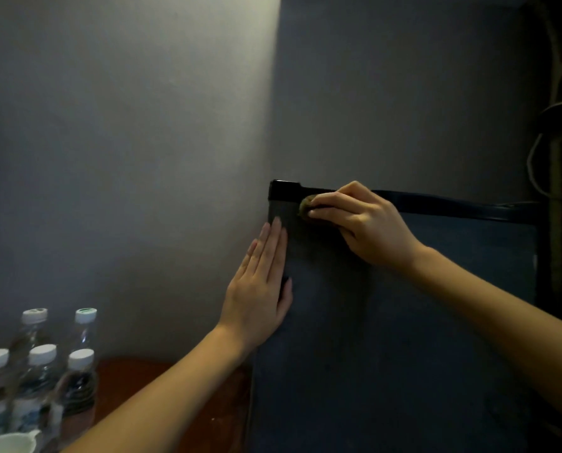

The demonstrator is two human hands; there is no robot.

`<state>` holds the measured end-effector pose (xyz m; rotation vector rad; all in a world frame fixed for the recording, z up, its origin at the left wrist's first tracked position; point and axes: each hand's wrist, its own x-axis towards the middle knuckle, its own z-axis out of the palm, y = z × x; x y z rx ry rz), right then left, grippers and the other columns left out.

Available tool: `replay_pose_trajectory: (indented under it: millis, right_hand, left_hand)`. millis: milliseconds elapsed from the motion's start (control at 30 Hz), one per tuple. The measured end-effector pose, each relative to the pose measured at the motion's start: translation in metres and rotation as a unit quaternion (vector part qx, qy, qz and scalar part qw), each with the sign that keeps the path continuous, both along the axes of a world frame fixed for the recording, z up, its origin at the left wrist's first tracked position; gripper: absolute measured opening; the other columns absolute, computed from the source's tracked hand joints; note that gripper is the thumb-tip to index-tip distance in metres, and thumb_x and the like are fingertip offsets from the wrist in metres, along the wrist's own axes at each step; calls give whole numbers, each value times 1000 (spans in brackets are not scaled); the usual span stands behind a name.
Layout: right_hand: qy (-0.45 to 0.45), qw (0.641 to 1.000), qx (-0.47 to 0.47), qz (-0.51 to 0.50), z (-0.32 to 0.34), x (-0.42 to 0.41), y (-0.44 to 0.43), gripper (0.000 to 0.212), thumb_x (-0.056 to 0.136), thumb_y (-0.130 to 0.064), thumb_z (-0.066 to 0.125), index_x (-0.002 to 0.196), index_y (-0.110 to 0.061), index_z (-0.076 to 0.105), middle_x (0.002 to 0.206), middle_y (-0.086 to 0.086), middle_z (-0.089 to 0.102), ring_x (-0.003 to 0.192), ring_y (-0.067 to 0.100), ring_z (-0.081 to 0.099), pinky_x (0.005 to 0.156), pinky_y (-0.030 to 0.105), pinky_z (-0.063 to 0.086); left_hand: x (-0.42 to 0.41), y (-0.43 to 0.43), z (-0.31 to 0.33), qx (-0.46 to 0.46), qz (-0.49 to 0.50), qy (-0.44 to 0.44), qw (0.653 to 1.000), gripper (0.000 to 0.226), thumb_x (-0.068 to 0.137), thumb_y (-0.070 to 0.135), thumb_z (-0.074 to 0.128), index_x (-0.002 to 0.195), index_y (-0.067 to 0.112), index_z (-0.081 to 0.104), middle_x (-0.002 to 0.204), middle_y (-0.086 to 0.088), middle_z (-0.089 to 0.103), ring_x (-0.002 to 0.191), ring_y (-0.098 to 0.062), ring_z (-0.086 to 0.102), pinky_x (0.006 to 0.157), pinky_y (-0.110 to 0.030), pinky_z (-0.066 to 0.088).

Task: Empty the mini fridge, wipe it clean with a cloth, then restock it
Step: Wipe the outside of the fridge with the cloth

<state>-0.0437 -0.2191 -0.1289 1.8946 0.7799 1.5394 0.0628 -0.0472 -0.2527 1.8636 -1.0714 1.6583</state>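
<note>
The dark mini fridge [403,338] fills the right half of the view with its door closed. My left hand [260,282] lies flat with straight fingers against the door's left edge. My right hand [354,220] grips a small greenish cloth [305,206] and presses it against the top left of the door, just under the black top strip [452,204]. Most of the cloth is hidden under my fingers.
Several clear water bottles with white caps [41,364] stand at the lower left on a reddish wooden surface [132,384]. A white cup rim [8,443] shows at the bottom left corner. A grey wall stands behind; cables [547,142] hang at the right.
</note>
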Motion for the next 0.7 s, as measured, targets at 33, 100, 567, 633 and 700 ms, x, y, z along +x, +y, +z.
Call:
replay_pose_trajectory:
  millis: [33,100,567,633,700]
  right_hand:
    - [-3,1000,0,-9,2,-3,-2,33,90,-7,47,110,-12,72,119,2,67,92,26,59,76,35,54]
    - [-1,1000,22,-15,6,-4,1,33,88,-9,46,108,-13,73,118,2,67,91,27,59,70,37,55]
    - [56,997,47,-39,24,-20,17,18,77,-10,70,91,-20,77,103,-6,71,96,23,62,62,38,56]
    - [59,997,38,-12,22,-13,25,23,83,-15,63,100,-22,76,110,-8,69,99,20,60,70,33,54]
    - [67,998,17,-13,16,-7,23,27,86,-20,55,105,-21,75,114,-8,68,100,19,58,74,31,53]
  left_hand:
    - [0,-1,0,-1,-4,3,1000,66,95,27,41,150,-2,20,160,-15,12,149,-24,13,120,-35,19]
    - [-1,-1,-1,-1,-10,8,1000,66,94,27,41,151,-2,19,161,-15,11,149,-24,13,120,-36,20]
    - [-4,1,0,9,24,16,1000,65,96,30,35,151,-1,19,161,-15,10,149,-23,11,121,-33,16]
    - [-4,1,-2,8,26,18,999,65,96,30,35,151,-1,18,161,-15,10,149,-24,13,121,-34,17]
    - [-3,2,-1,11,30,16,999,66,96,32,35,151,0,18,161,-15,10,148,-24,13,120,-33,17]
